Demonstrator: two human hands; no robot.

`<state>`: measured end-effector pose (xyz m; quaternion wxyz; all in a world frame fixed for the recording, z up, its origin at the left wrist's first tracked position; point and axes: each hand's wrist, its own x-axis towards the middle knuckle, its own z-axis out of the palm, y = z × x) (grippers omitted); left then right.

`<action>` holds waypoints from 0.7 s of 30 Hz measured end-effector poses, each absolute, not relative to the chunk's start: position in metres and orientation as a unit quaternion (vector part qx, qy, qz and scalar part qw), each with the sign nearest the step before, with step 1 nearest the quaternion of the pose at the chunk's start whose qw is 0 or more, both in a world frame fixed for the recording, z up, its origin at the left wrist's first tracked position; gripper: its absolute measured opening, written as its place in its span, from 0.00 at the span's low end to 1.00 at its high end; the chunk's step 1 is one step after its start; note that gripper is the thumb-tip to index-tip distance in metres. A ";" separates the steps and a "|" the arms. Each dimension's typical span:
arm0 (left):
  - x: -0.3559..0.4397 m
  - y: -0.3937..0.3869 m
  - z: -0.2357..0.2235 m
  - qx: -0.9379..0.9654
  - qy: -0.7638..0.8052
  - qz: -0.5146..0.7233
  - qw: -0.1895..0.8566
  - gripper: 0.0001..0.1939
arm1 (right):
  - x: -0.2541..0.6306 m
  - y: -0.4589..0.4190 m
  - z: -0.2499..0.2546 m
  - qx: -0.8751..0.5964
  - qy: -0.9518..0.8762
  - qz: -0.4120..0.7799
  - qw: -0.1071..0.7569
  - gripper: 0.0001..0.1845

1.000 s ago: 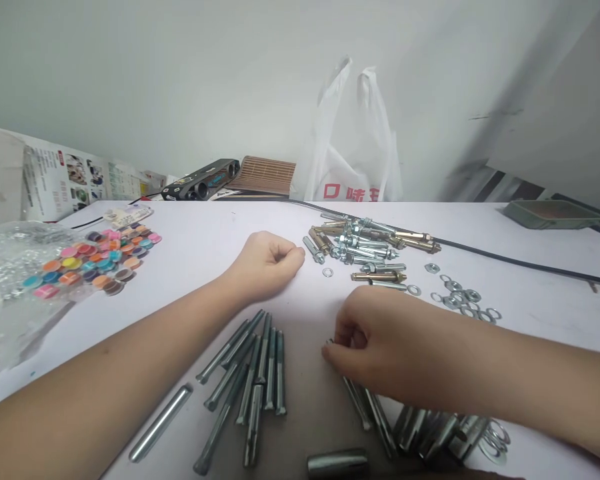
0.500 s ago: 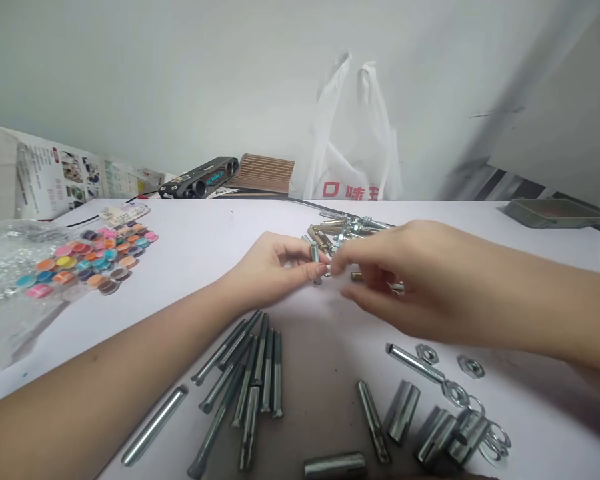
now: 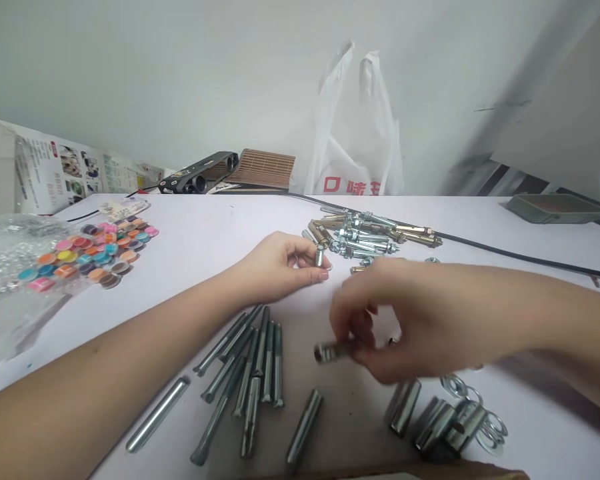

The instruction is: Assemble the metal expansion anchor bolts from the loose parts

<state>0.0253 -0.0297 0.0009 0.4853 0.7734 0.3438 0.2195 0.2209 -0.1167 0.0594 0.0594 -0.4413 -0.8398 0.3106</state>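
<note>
My left hand (image 3: 297,267) is pinched around a small upright metal bolt (image 3: 319,257), most of which the fingers hide. My right hand (image 3: 380,320), smeared by motion, grips a short metal sleeve (image 3: 329,352) whose open end points left. Below my left hand lies a loose bundle of long bolts (image 3: 260,363) with flared ends. Nearer to me, one sleeve (image 3: 304,427) rests at a slant on the table. Several thicker sleeves (image 3: 404,408) sit below my right hand, beside washers (image 3: 491,432) and a hex nut (image 3: 454,385).
Assembled silver and brass-coloured expansion bolts (image 3: 365,237) are piled beyond my hands. A black cable (image 3: 505,253) runs behind them. On the left lie colourful small discs (image 3: 87,257) and clear plastic wrap (image 3: 15,267). A white plastic bag (image 3: 355,147) stands at the back.
My right hand has come away from my left, toward me, and now grips a sleeve. The slim sleeve at the bottom middle is gone from its place, and another lies at a different angle.
</note>
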 end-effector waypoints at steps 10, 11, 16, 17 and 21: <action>0.025 -0.029 0.001 0.807 0.335 0.208 0.440 0.09 | 0.216 -0.089 0.047 -0.543 -0.684 0.382 0.302 0.08; 0.025 -0.029 0.000 0.810 0.334 0.210 0.434 0.09 | 0.216 -0.088 0.045 -0.536 -0.691 0.378 0.303 0.08; 0.025 -0.028 0.000 0.824 0.340 0.206 0.403 0.12 | 0.217 -0.085 0.035 -0.477 -0.731 0.356 0.333 0.09; 0.025 -0.028 0.000 0.826 0.342 0.204 0.399 0.12 | 0.217 -0.084 0.036 -0.479 -0.731 0.349 0.338 0.11; 0.024 -0.028 0.001 0.825 0.345 0.197 0.402 0.13 | 0.227 -0.082 0.051 -0.512 -0.736 0.303 0.322 0.17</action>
